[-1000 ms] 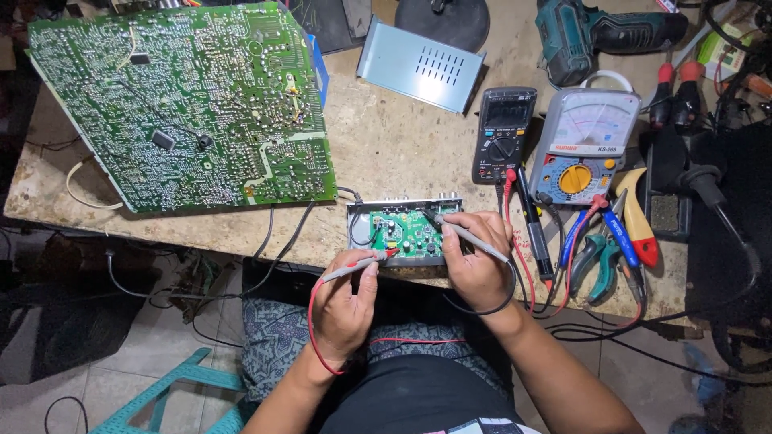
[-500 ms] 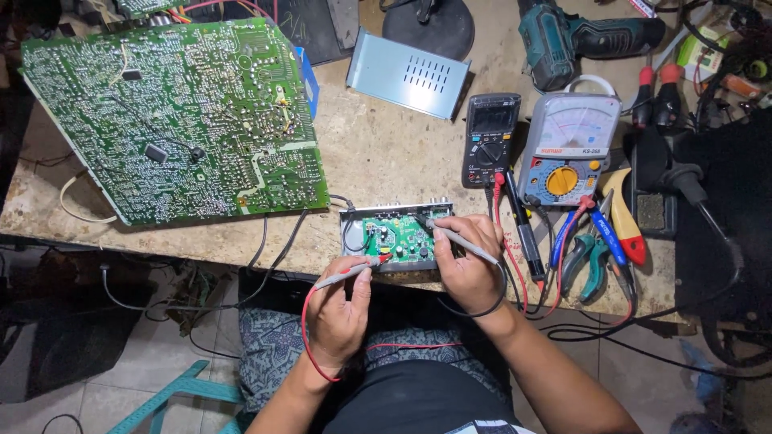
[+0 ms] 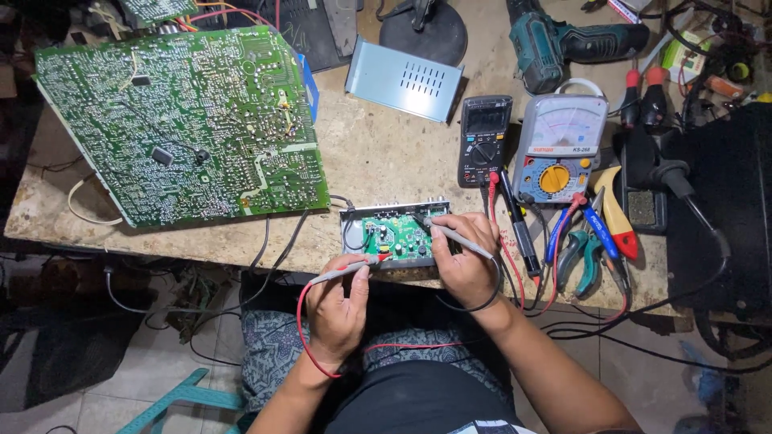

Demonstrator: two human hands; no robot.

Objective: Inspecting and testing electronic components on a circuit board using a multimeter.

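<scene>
We are sitting at a work table (image 3: 378, 161) and testing a small green board (image 3: 396, 238) that lies in a little metal box right at the near edge. Our left hand (image 3: 338, 304) is curled around a grey probe with a red tip (image 3: 354, 267); its red wire (image 3: 310, 337) loops down past our wrist. The tip points at the left side of the small green board and looks like it touches there, but it is too tiny to be sure. Our right hand (image 3: 466, 261) is curled around a second grey probe (image 3: 450, 237), which slants down onto the right part of the same board. Both hands are closed snugly on their probes, so no fingers are spread. Behind the board stand a dark meter with a screen (image 3: 485, 138) and a white meter with a needle dial (image 3: 560, 149); we cannot read either one. We think the job is in the middle: the box is already open, the board is bare, and both probes are down on it. We cannot tell how many spots are left to check. Nothing is closed up again yet. A big green board (image 3: 177, 120) leans at the far left, with a silver cover (image 3: 404, 79) and a blue drill (image 3: 563, 44) farther back. Pliers (image 3: 581, 257) lie just to the right.
</scene>
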